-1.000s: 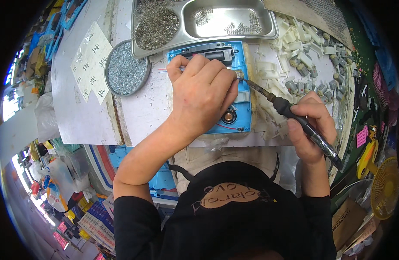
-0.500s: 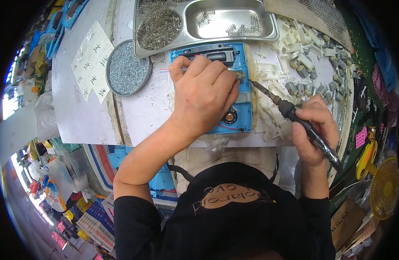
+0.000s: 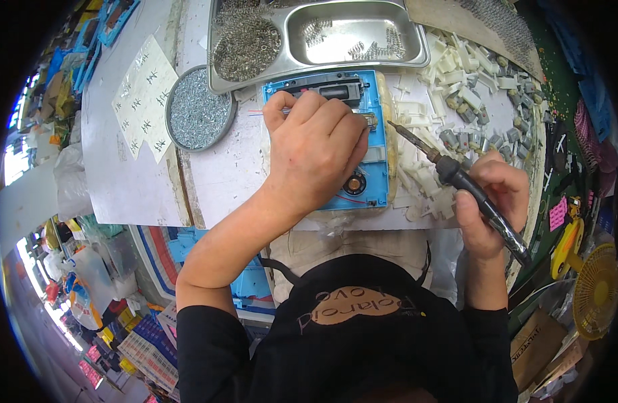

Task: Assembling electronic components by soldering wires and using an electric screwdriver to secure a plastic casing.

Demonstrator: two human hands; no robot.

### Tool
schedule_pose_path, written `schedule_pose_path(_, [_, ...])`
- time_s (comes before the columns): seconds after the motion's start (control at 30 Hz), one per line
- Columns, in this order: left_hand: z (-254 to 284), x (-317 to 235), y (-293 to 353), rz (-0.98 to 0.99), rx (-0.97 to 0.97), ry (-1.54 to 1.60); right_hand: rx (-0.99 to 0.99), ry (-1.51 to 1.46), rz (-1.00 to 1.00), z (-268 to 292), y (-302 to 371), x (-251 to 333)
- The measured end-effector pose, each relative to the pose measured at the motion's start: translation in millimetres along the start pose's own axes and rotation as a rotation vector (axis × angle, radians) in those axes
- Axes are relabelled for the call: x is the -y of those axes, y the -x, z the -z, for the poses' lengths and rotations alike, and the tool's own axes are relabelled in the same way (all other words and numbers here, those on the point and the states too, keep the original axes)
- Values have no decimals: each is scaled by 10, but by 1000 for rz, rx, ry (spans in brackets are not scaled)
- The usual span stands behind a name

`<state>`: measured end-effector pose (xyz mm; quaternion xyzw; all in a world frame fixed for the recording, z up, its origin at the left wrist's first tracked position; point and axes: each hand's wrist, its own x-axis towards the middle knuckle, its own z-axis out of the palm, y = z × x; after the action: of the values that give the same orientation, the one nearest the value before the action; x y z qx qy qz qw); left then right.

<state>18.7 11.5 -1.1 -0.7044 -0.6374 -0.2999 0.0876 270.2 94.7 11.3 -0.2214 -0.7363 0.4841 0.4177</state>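
My left hand (image 3: 315, 144) lies over a blue plastic housing (image 3: 383, 164), its fingers bent and pressed together. What they grip is hidden under the hand. Thin wires (image 3: 255, 113) poke out left of my index finger. In the housing, a black compartment (image 3: 336, 91) shows above my knuckles and a small round speaker (image 3: 354, 183) below the hand. My right hand (image 3: 491, 201) is closed around the black handle of a soldering iron (image 3: 466, 181). The iron's tip points up and left, close to the housing's right edge.
A round dish (image 3: 200, 111) of small metal pieces stands left, beside a marked paper sheet (image 3: 144, 97). Behind the housing is a steel tray (image 3: 356, 62) with springs (image 3: 248, 43). White plastic parts (image 3: 450, 64) and small grey motors (image 3: 470, 140) crowd the right side.
The soldering iron and my right hand have shifted slightly to the right, so the tip sits a little farther from the parts in the housing. My left hand stays in place.
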Motion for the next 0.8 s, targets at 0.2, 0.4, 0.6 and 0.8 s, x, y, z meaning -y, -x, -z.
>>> schedule_pose_path(0.2, [-6,-1,19,-6,1,-11,-21,-16,18,47,-13,1])
schedule_pose_path(0.4, [260,19,36,83,-58,-26,-37,9,11,83,-1,20])
schedule_pose_path(0.6, [647,499,377,297,250,-129,-77,39,-44,176,40,-17])
schedule_pose_path(0.8, [691,487,361,225,148,-104,-59,56,6,99,-35,11])
